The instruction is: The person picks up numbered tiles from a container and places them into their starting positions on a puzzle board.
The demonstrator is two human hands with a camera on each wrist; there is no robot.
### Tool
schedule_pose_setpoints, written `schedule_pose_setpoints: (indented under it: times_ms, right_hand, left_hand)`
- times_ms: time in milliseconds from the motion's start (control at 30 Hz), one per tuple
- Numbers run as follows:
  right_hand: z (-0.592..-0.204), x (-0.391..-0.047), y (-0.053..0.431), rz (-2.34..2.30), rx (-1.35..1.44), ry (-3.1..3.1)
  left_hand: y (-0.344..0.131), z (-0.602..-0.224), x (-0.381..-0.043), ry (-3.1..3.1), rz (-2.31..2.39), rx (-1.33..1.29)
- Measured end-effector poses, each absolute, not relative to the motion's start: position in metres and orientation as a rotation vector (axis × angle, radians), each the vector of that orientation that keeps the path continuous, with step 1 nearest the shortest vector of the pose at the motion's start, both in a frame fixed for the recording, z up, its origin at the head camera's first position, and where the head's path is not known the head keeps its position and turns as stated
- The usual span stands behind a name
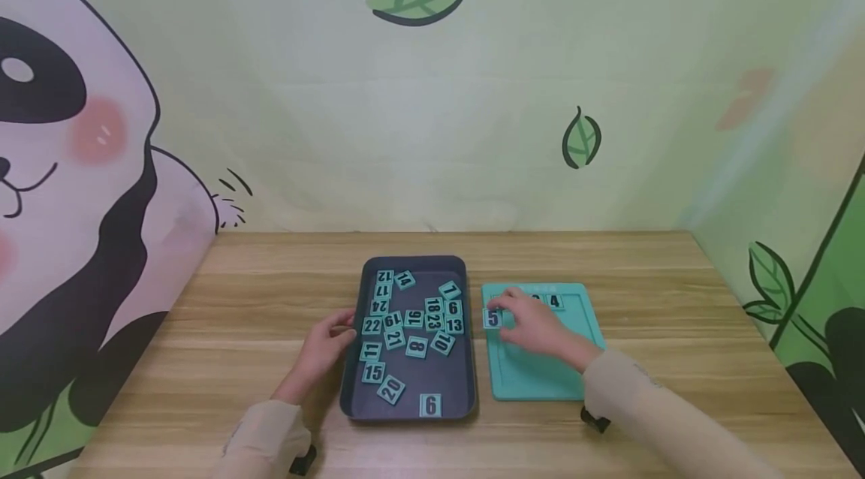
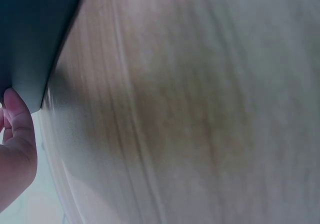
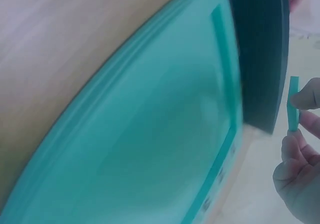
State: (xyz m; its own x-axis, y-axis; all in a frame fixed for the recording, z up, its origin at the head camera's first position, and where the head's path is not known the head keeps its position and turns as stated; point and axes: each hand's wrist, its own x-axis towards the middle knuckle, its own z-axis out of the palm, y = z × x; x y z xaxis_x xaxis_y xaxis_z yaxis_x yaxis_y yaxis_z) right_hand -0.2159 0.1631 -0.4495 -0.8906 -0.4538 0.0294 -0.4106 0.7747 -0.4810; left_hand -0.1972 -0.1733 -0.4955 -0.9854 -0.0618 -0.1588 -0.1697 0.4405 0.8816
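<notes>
In the head view my right hand [image 1: 534,321] pinches a teal number tile marked 5 [image 1: 492,317] over the upper left edge of a teal board [image 1: 541,381]. The right wrist view shows that tile [image 3: 293,104] edge-on between thumb and fingers. A tile marked 4 [image 1: 554,302] lies in the board's top row, beside another mostly hidden by the hand. To the left, my left hand [image 1: 323,350] touches the left side of a dark tray [image 1: 351,389] with relaxed fingers. In the left wrist view its thumb lies against the tray's outer wall [image 2: 30,79].
Several number tiles lie scattered in the tray at various angles, among them 20 [image 1: 391,390], 15 [image 1: 373,372] and a 6 [image 1: 430,405] near its front wall. Tray and board stand side by side on a wooden table [image 1: 270,276], a narrow gap between them. A printed backdrop [image 1: 304,88] rises behind.
</notes>
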Motion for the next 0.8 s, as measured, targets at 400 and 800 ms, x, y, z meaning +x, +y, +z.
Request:
schedule_pose_setpoints:
  times_ms: [400,800]
  right_hand:
    - [-0.461,-0.229,0.205,-0.776,-0.553,2.897]
    - [-0.468,-0.241,0.245,-0.870,-0.380,2.899]
  left_hand:
    - [-0.174,-0.498,-0.198,2.585,1.598,-0.184]
    - [-0.174,-0.495,-0.196,2.603,1.599,-0.165]
